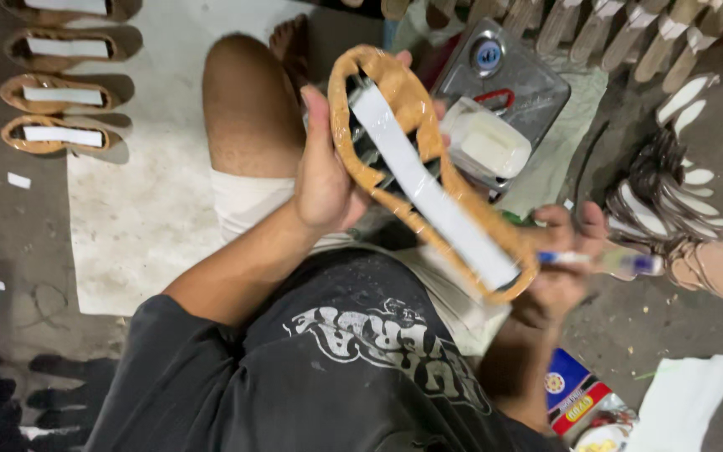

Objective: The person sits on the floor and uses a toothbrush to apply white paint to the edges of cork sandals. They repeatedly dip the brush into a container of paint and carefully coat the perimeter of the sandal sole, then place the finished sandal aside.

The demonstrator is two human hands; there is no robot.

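Tan shoe sole (428, 180) gripped by left hand (324, 172); right hand (562, 259) pinches brush (604, 261).

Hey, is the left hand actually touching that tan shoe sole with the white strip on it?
Touching. The head view shows the left hand wrapped around the tan sole's edge, thumb against its rim, holding it up above the lap.

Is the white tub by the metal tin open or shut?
Open: white tub shows no lid, pale contents exposed beside the metal tin.
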